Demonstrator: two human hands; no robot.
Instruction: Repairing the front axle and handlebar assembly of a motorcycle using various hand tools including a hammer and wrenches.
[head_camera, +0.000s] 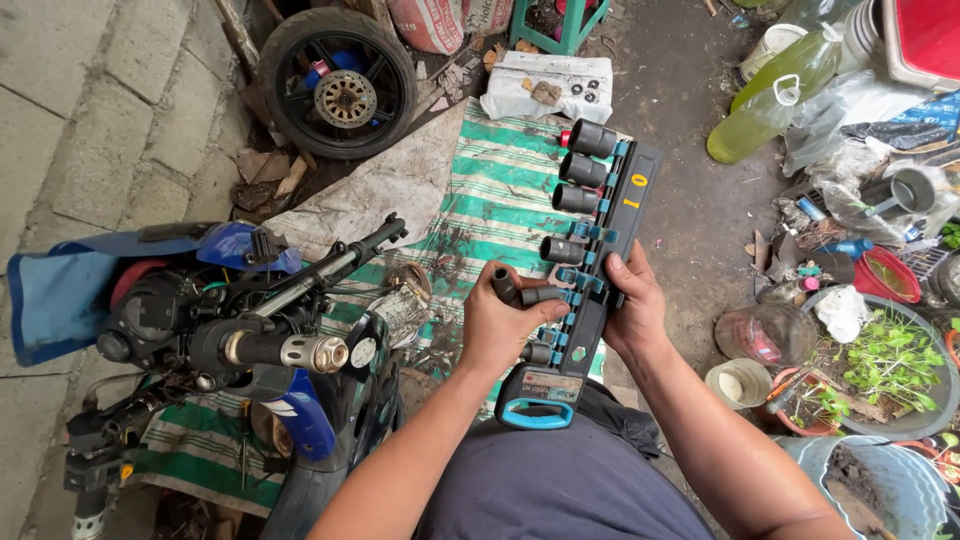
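A socket rail (585, 290) with a blue-handled end is held above the lap, nearest the camera. Its right edge is gripped by the right hand (630, 305). At its left edge, a dark socket (518, 293) is pinched in the closed left hand (500, 325). Left of the rail, a stripped motorcycle (230, 340) is seen.

Soft, even daylight filled the scene, with no hard shadows; only faint shade lay beneath the dismantled blue scooter (210, 340). The translucent yellow-green plastic bottles (775, 95) caught mild glare. Focus stayed sharp throughout, though wide-angle distortion bent the grey concrete paving slabs (90, 110) at the left edge.
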